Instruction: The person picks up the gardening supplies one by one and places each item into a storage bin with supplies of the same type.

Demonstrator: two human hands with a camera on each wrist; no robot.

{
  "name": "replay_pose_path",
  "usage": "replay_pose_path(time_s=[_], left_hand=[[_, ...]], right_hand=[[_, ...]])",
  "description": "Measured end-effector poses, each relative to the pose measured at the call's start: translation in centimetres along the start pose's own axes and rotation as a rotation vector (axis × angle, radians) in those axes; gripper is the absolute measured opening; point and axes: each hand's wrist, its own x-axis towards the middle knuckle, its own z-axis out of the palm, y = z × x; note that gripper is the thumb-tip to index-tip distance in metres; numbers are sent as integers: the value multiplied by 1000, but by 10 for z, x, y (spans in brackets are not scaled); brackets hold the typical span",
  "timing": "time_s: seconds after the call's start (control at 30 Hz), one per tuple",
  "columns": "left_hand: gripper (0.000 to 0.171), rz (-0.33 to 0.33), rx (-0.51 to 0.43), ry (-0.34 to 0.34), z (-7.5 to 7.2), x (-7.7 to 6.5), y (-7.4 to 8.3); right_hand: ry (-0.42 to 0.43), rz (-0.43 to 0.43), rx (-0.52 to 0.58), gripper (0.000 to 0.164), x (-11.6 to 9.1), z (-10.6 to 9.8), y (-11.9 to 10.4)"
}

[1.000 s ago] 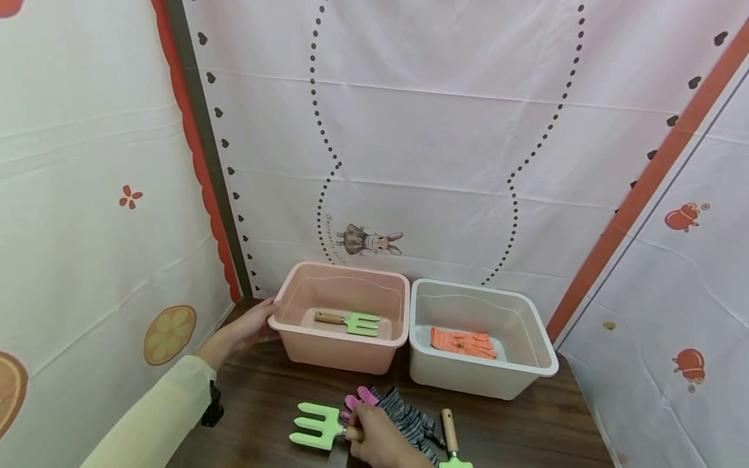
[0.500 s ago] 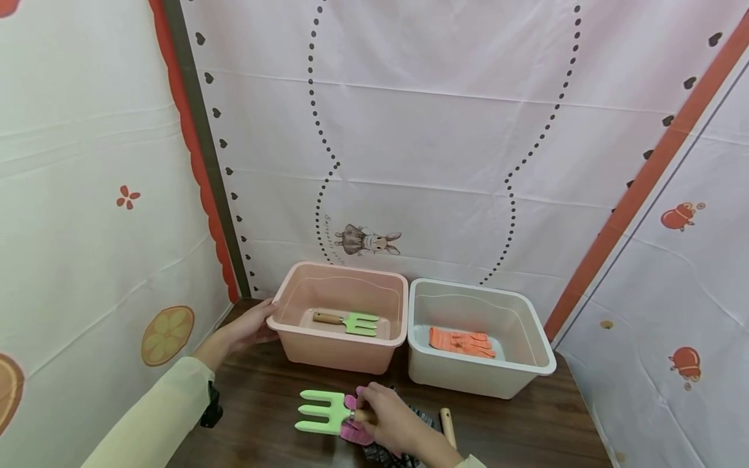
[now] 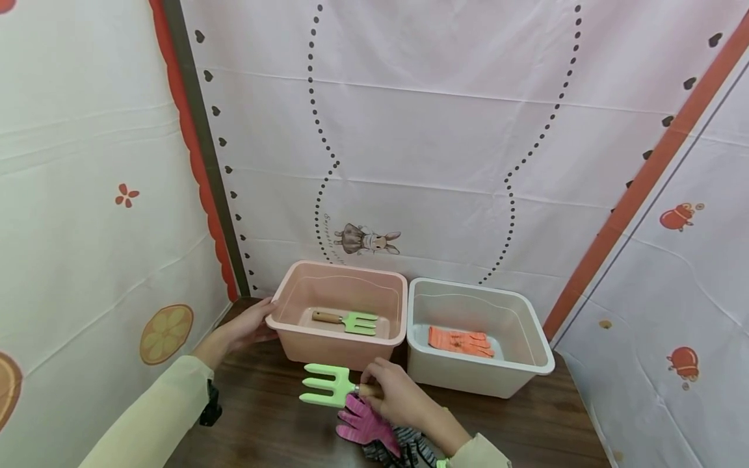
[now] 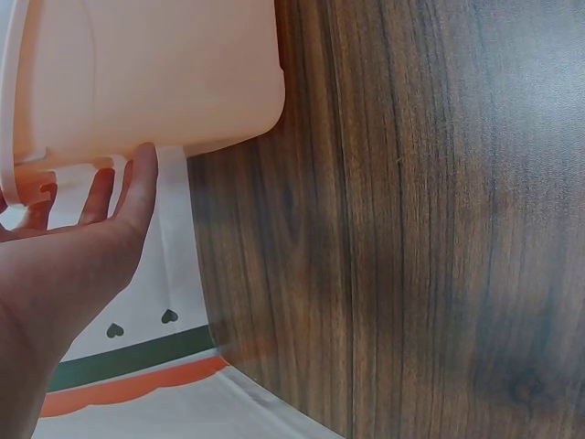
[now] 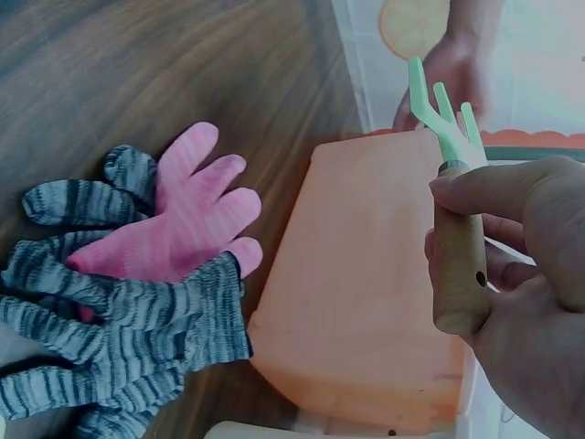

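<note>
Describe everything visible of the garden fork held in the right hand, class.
The garden fork has three pale green prongs, a short collar and a brown, wood-looking handle with a small hole near its end. The right hand grips the handle, holding the fork above the table in front of the pink bin, prongs toward the person's left.

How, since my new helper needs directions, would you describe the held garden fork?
Far back on the dark wooden table stands a pink bin. In front, the right grip holds a green three-pronged fork by its wooden handle. Unlike its lookalike inside that bin, it's held aloft.
</note>
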Motion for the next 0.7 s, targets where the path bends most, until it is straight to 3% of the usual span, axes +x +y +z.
replay_pose_path(time_s=[0.7], left_hand=[[66, 4, 9, 12, 1, 0, -1]], right_hand=[[69, 7, 7, 18, 16, -34, -3]])
